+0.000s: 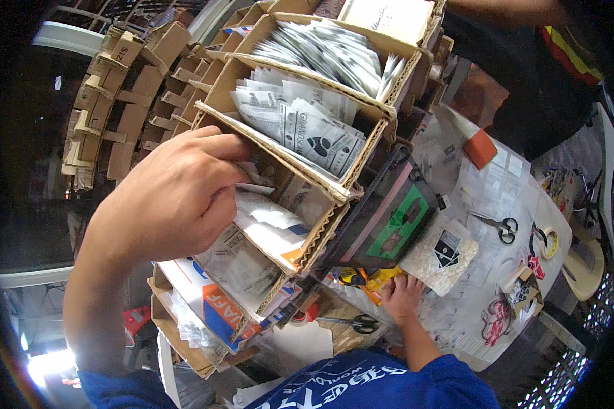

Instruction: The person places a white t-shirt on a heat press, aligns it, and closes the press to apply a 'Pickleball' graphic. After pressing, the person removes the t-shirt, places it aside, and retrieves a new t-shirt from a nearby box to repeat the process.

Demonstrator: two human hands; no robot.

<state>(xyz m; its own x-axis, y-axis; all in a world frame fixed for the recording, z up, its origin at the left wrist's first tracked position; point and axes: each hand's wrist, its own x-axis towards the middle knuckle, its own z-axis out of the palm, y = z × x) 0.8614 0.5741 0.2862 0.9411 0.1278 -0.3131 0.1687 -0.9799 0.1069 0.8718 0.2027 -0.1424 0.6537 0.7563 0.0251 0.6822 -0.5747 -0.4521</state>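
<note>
Filling the middle of your view, a row of open cardboard bins [383, 117] runs from the top toward the lower left. To its right is the white table [554, 217], strewn with clear plastic sleeves. A co-worker in dark clothing [518, 88] is beyond it, at the upper right. Slotted brown cardboard [131, 95] stands at the upper left.

Your left hand [174, 187] reaches into one of the bins from its left side, fingers bent down among the white packets [269, 217] lying there. A thin packet edge shows right at your fingertips, but you cannot tell from here whether that grip is pinching it. The next bin up holds printed silvery packets [324, 136] standing on edge; the one above it is packed with a fanned row of pale packets [320, 56].

Beside the bins, a dark panel bearing a green rectangle [399, 221] leans over the table. Just below it, your right hand [404, 298] lies low, fingers on or against a yellow item [381, 283]; whether that grip closes on it, you cannot tell.

Farther right on the table are black-handled scissors [506, 232], an orange-red block [481, 150] and a small yellow tape roll [551, 243].
</note>
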